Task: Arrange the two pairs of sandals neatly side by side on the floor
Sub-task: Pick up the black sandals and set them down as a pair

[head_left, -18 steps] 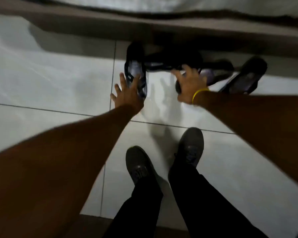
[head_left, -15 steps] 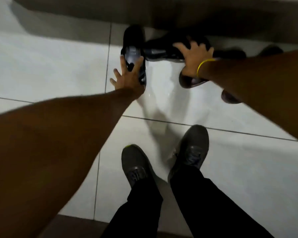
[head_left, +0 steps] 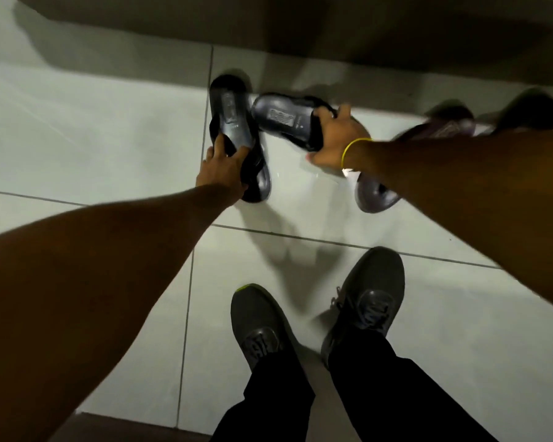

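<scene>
Sandals: 4 on pale floor tiles (head_left: 93, 129), near a dark ledge (head_left: 300, 23). Left hand (head_left: 222, 169) clamped on strap of black sandal (head_left: 233, 122), pointing away. Right hand (head_left: 336, 140), yellow band (head_left: 353, 149) at wrist, clamped on second black sandal (head_left: 284, 118), lying crosswise, touching the first. Purple sandal (head_left: 375, 197) partly hidden under right forearm; another (head_left: 537, 110) farther right, blurred.
</scene>
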